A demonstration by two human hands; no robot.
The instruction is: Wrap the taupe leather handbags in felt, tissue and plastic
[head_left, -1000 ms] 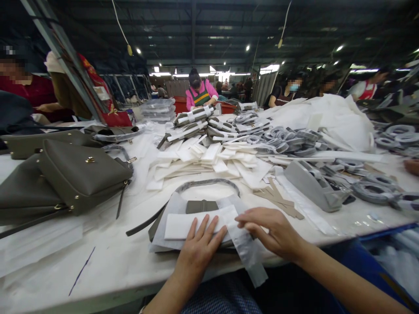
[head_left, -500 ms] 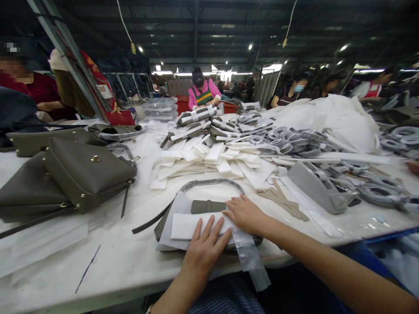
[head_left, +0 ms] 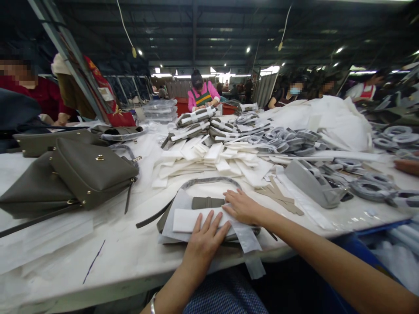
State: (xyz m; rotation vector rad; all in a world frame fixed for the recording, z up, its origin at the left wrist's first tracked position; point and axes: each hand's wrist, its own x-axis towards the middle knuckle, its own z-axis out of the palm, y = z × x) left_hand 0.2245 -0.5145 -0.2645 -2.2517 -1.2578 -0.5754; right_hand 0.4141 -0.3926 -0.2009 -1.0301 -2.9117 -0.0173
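Note:
On the near edge of the table lies a grey-green handbag [head_left: 207,202], partly covered by a thin whitish sheet [head_left: 179,201]. Its curved handle [head_left: 209,180] is wrapped in clear film, and a dark strap [head_left: 153,216] sticks out to the left. Across the bag rests a white foam piece [head_left: 185,220]. My left hand [head_left: 206,237] lies flat on the foam with fingers spread. Resting at the foam's right end, my right hand [head_left: 244,207] has its fingers stretched out over the bag. From under it a translucent plastic strip [head_left: 250,244] hangs over the table edge.
Finished-looking olive handbags [head_left: 94,174] stand at left. Beyond my hands are piled white foam pieces [head_left: 216,152] and film-wrapped handles [head_left: 288,141]. A grey bag part [head_left: 310,183] and beige strips [head_left: 281,198] lie at right. A co-worker [head_left: 201,93] works across the table.
Both hands stay on the foam and the bag in nearly the same pose. The whole view has shifted slightly, and a bracelet now shows on my left wrist.

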